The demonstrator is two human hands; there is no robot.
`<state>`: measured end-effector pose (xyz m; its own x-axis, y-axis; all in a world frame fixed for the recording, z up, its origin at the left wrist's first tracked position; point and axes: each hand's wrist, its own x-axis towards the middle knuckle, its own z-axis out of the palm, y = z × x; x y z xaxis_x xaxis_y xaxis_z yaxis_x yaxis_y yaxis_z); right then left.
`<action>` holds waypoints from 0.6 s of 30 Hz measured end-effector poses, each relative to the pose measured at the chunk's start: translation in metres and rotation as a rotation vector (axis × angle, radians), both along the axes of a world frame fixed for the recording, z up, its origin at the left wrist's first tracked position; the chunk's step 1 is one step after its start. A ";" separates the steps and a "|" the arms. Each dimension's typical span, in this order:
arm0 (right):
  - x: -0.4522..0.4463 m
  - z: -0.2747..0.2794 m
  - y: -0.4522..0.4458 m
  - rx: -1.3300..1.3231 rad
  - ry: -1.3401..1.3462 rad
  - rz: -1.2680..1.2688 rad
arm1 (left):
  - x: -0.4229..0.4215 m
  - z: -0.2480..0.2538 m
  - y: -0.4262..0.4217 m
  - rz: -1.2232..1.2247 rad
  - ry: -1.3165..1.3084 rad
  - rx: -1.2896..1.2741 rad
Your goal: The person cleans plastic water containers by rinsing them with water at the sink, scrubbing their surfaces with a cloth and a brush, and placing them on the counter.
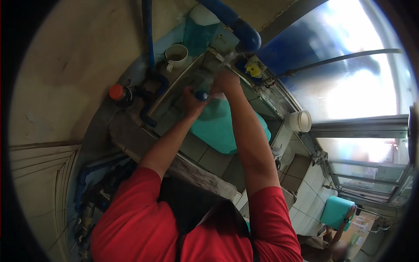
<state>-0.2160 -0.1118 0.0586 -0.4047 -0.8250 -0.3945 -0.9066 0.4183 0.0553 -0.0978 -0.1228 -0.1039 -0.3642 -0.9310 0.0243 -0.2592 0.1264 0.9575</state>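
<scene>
A large teal plastic container (218, 129) lies in the tiled sink (209, 161) below my forearms. My left hand (194, 104) is closed around a dark blue object with a rounded end (201, 95), whose kind I cannot make out. Close beside it, my right hand (226, 83) is curled under the spout of the blue pipe (248, 37), where water seems to run. Blur hides the fingers of the right hand and whatever they may hold. Both hands are above the upper end of the container.
A white mug (176, 53) and a bottle with an orange cap (117, 92) stand left of the sink. A yellow packet (254, 69) and white tub (301, 121) are on the right ledge. At lower right, another person's hand (350, 212) touches a teal container (336, 212).
</scene>
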 end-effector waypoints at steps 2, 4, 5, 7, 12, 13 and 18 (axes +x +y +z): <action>0.002 -0.007 0.005 -0.016 0.151 -0.086 | -0.005 -0.009 -0.001 0.045 -0.037 -0.113; 0.009 -0.026 0.009 -0.407 -0.022 -0.028 | -0.008 -0.018 -0.004 -0.006 0.134 -0.027; 0.007 -0.028 0.012 -0.405 -0.022 -0.029 | -0.008 -0.020 -0.004 -0.055 0.300 0.058; -0.001 -0.027 0.019 -0.209 -0.243 -0.059 | -0.006 -0.012 -0.001 -0.027 0.191 0.004; 0.012 -0.007 0.019 -0.185 -0.037 -0.194 | -0.007 -0.007 -0.001 0.002 0.033 -0.065; 0.011 -0.023 0.020 -0.382 -0.019 -0.254 | -0.011 -0.022 -0.005 -0.016 0.072 -0.052; -0.001 -0.007 0.048 -0.300 -0.236 -0.163 | -0.006 -0.002 -0.007 -0.041 0.129 -0.141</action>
